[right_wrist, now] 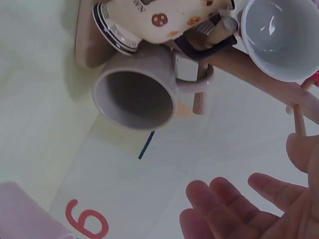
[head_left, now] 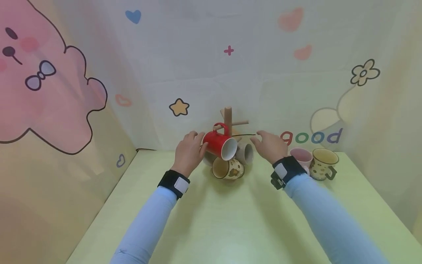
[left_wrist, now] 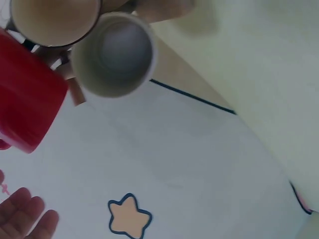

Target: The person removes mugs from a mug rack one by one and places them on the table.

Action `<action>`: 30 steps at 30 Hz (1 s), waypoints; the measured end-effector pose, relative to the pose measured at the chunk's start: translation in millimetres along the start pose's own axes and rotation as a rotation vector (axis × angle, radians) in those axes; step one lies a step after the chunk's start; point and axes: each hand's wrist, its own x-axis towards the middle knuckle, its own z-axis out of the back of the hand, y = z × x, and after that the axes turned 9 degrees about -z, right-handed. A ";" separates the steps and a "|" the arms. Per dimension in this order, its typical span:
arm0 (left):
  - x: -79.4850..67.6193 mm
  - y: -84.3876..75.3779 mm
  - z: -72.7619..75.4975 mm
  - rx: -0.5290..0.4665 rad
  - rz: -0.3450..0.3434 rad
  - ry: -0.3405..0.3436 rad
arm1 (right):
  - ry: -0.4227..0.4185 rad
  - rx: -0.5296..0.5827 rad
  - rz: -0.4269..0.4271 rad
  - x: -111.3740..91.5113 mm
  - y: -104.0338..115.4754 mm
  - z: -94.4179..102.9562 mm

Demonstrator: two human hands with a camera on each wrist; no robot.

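A red mug [head_left: 215, 143] with a white inside hangs by its handle on an upper peg of a wooden mug tree [head_left: 228, 117]. My left hand [head_left: 189, 152] is right beside its base end, with loosely extended fingers [left_wrist: 22, 214] that grip nothing. Lower on the tree hang a cream patterned mug [head_left: 234, 169], a grey mug [right_wrist: 134, 94] on the right and a pale mug [left_wrist: 114, 55] on the left, partly hidden in the head view. To the right of the tree, my right hand [head_left: 271, 146] is raised with spread fingers and holds nothing.
A pink mug [head_left: 301, 156] and a cream patterned mug [head_left: 324, 161] with a dark handle stand upright at the back right of the pale green table [head_left: 217, 220]. Behind the tree hangs a printed cloth backdrop [head_left: 197, 55].
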 end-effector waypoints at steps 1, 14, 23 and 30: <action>-3.8 1.9 -2.7 -0.002 -0.018 -0.027 | -0.001 0.008 0.007 -3.3 -3.0 -3.7; -26.9 5.3 -29.9 -0.004 -0.180 -0.123 | -0.077 -0.018 0.028 -55.0 -25.3 -52.2; -23.8 0.7 -46.2 -0.005 -0.256 -0.155 | -0.067 -0.090 0.012 -84.7 -28.3 -82.5; -19.1 -5.0 -51.4 0.049 -0.320 -0.194 | -0.080 -0.150 0.023 -100.8 -26.7 -98.0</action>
